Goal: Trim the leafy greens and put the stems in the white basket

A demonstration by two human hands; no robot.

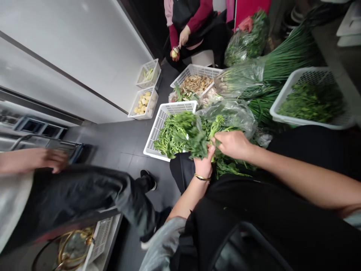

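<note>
My left hand (203, 162), with a gold bangle at the wrist, is closed around a bunch of leafy greens (194, 139) held up over my lap. My right hand (232, 144) is closed on the stems of the same greens, just right of the left hand. Below them a white slotted basket (158, 124) on the floor holds more of the greens. A clear plastic bag (234, 113) with further greens lies behind my hands.
A person walks past at left in dark trousers (84, 195), a hand (47, 160) swinging. Another seated person (194, 22) peels something round. White baskets (293, 82) of herbs, peelings and pale pieces, plus long green chives (284, 56), crowd the floor. Cabinet wall at left.
</note>
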